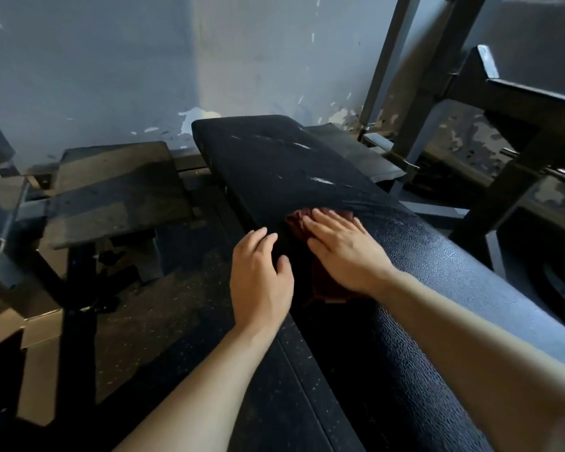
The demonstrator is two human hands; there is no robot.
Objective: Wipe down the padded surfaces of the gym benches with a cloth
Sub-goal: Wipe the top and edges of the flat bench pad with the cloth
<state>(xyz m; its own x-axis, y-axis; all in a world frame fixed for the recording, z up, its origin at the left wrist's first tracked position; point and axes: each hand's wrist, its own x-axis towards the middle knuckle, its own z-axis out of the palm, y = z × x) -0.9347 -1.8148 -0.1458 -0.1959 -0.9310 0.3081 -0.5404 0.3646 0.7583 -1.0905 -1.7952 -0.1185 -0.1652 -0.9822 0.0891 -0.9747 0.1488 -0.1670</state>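
A long black padded bench (274,158) runs from the lower right up toward the wall, with pale scuffs on its far half. A dark red cloth (322,278) lies on the pad near its middle. My right hand (343,249) presses flat on the cloth with straight fingers, and most of the cloth is hidden under it. My left hand (261,275) hovers at the bench's left edge beside the cloth, fingers relaxed and holding nothing.
A second dark padded platform (111,190) stands to the left on a metal frame. Grey steel rack uprights (402,93) and a crossbeam (519,102) rise at the right. Speckled rubber floor (177,321) lies between the benches. A chipped grey wall (111,60) closes the far side.
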